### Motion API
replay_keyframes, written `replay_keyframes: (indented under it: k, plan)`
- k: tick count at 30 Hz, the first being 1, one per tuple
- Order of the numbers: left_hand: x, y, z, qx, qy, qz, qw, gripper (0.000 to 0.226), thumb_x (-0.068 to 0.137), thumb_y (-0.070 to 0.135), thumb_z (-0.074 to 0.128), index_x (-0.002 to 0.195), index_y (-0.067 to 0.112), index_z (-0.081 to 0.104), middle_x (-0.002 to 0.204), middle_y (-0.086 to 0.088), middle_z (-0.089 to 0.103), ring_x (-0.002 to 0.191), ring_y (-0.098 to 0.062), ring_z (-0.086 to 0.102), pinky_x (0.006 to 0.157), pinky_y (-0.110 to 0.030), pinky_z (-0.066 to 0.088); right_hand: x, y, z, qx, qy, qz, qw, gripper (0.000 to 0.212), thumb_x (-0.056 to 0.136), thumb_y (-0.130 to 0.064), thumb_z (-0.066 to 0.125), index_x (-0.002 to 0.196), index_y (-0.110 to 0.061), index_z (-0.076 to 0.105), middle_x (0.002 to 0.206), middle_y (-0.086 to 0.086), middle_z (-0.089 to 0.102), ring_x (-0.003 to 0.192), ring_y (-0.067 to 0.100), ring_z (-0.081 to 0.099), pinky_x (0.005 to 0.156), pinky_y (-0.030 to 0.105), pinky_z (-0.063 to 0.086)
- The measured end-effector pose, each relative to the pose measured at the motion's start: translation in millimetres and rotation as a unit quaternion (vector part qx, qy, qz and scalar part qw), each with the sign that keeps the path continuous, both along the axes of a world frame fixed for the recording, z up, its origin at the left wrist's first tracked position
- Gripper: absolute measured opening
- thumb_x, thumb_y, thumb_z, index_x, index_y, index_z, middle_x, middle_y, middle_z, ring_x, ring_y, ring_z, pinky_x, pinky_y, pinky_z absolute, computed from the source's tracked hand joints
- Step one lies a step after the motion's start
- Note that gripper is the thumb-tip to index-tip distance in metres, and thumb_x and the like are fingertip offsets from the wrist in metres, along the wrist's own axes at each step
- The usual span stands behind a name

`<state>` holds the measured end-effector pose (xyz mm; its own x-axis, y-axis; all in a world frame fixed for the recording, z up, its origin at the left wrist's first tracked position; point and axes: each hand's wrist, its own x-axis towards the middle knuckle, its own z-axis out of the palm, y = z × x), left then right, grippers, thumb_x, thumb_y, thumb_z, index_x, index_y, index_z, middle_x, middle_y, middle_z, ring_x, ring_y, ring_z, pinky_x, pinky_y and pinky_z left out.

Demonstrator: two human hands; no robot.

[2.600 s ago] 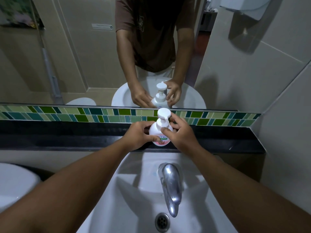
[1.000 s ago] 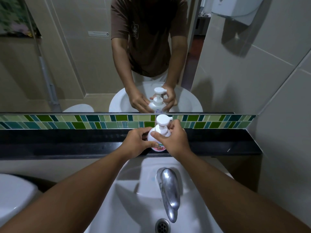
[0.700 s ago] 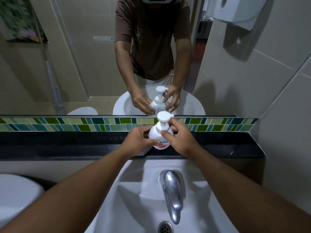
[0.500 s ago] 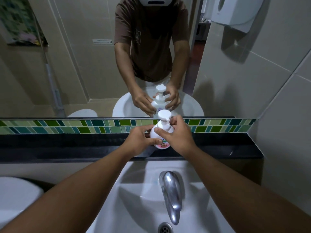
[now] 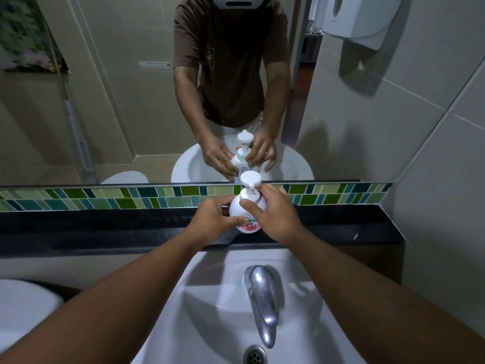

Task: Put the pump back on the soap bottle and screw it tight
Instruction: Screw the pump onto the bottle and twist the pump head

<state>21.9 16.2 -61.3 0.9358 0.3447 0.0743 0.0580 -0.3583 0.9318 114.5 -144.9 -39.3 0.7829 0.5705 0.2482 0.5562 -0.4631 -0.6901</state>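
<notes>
A small white soap bottle [image 5: 242, 210] with a pink label stands upright on the black ledge [image 5: 105, 227] behind the basin. Its white pump [image 5: 250, 179] sits on the neck, nozzle pointing right. My left hand [image 5: 212, 223] wraps the bottle's left side, thumb across the label. My right hand [image 5: 275, 215] grips the pump collar and the bottle's shoulder from the right, thumb in front and fingers behind. The lower right of the bottle is hidden behind my right hand.
A white basin [image 5: 210, 311] with a chrome tap [image 5: 262, 292] and drain [image 5: 254, 357] lies below the ledge. A mirror [image 5: 105, 101] and a green tile strip [image 5: 105, 198] back the ledge. A second basin [image 5: 23, 306] sits at left, a wall dispenser [image 5: 357, 19] at upper right.
The pump's nozzle has turned between frames while my right hand shifted its grip around the collar. My left hand has kept holding the bottle in the same spot on the ledge.
</notes>
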Motion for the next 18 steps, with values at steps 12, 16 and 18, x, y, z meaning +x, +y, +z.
replay_keyframes:
  k: [12,16,18]
  plan:
    - [-3,6,-10,0.02,0.015,0.01,1.0,0.054,0.072,0.018,0.095,0.122,0.019,0.077,0.111,0.001,0.082,0.105,-0.018,0.078,0.1,-0.049,0.059,-11,5,-9,0.02,0.014,-0.017,1.0,0.049,0.086,-0.056,0.069,0.124,-0.026,0.062,0.12,-0.005,0.064,0.115,0.02,0.052,0.094,0.041,0.048]
    - [-3,10,-7,0.002,0.023,0.01,1.0,0.055,0.072,0.01,0.094,0.124,0.015,0.076,0.11,0.001,0.082,0.103,-0.012,0.078,0.102,-0.044,0.059,4,0,-3,-0.012,0.035,0.075,0.996,0.047,0.094,-0.053,0.063,0.136,-0.032,0.058,0.134,-0.008,0.06,0.121,0.022,0.048,0.104,0.041,0.041]
    - [-3,12,-6,-0.001,0.029,0.009,1.0,0.056,0.072,0.01,0.093,0.125,0.016,0.075,0.111,0.002,0.082,0.104,-0.011,0.077,0.102,-0.044,0.059,9,-1,0,-0.051,0.042,0.098,0.993,0.049,0.098,-0.051,0.059,0.142,-0.031,0.055,0.14,-0.005,0.058,0.125,0.024,0.044,0.104,0.039,0.037]
